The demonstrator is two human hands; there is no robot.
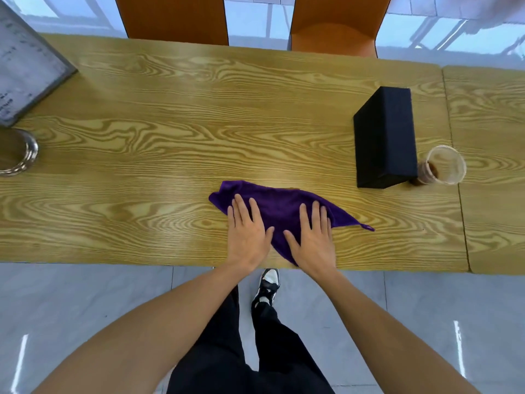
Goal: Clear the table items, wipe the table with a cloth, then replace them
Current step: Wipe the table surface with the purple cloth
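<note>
A purple cloth (279,204) lies spread on the wooden table (159,143) near its front edge. My left hand (247,231) presses flat on the cloth's left part, fingers apart. My right hand (314,237) presses flat on its right part, fingers apart. A black box (383,137) stands at the right of the table. Just right of the box sits a clear plastic cup (441,167) with a little brown drink.
A grey framed board (25,66) leans at the far left, with a round metal-rimmed object (20,155) below it at the left edge. Two orange chairs (176,18) stand behind the table. A second table (494,166) adjoins on the right.
</note>
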